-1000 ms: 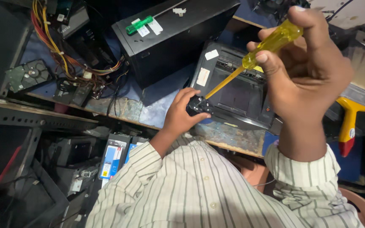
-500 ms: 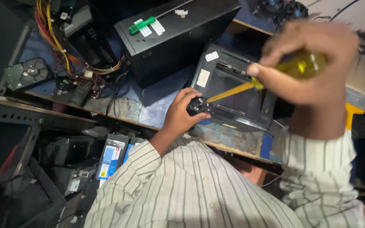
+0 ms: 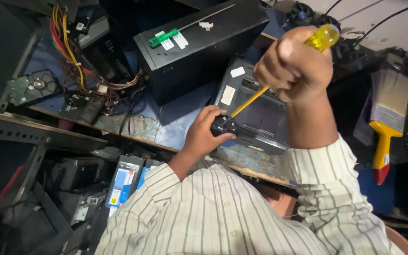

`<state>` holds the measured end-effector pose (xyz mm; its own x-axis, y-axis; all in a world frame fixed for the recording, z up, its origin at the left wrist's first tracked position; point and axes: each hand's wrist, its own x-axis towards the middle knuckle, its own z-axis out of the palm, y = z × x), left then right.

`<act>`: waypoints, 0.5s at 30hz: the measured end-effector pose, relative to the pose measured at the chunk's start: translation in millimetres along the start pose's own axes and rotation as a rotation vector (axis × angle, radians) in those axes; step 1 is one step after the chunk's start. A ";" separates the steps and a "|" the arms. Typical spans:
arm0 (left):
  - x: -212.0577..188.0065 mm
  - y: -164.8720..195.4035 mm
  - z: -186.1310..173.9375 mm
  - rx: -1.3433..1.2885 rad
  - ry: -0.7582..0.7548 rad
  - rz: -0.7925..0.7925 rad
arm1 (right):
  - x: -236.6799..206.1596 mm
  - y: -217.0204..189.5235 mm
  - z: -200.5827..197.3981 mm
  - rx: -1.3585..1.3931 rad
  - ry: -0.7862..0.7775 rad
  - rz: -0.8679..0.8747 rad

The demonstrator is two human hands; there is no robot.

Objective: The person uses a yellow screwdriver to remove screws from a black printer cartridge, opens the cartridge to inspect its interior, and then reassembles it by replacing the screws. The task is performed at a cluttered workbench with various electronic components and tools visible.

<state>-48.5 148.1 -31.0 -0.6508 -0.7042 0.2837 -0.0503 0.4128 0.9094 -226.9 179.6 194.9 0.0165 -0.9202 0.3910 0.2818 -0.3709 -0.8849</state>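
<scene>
My left hand [image 3: 206, 134] is curled around a small black part [image 3: 224, 125] at the front corner of a dark grey flat device [image 3: 265, 115] lying on the workbench. My right hand [image 3: 293, 66] is raised above it and closed on the clear yellow handle of a screwdriver [image 3: 324, 37]. The yellow shaft slants down to the left, and its tip meets the black part right by my left fingers. Both sleeves are cream with thin stripes.
A black computer case [image 3: 199, 47] with a green tool [image 3: 163, 38] on top stands behind the device. Left of it lie yellow and red wires [image 3: 69, 52] and a hard drive [image 3: 29, 87]. A paintbrush [image 3: 386, 118] lies at right. Blue packages [image 3: 123, 182] sit below the bench.
My right hand dropped with the screwdriver almost level, then rose again so the handle points up. The tip stayed at the black part. My left hand kept its hold.
</scene>
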 end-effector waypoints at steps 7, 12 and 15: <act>1.0 -3.8 -0.1 0.000 -0.002 0.023 | -6.9 13.1 19.2 -0.152 0.570 -0.211; 3.3 -6.7 0.0 0.032 0.010 0.036 | 3.9 -2.9 9.9 0.069 -0.239 0.028; 2.6 -6.5 -0.6 0.047 0.024 0.039 | 21.7 -10.3 1.7 0.248 -0.777 0.263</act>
<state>-49.3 143.2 -36.0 -0.6344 -0.7007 0.3265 -0.0615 0.4668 0.8822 -227.8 163.7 212.9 0.7380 -0.5921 0.3236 0.3770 -0.0359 -0.9255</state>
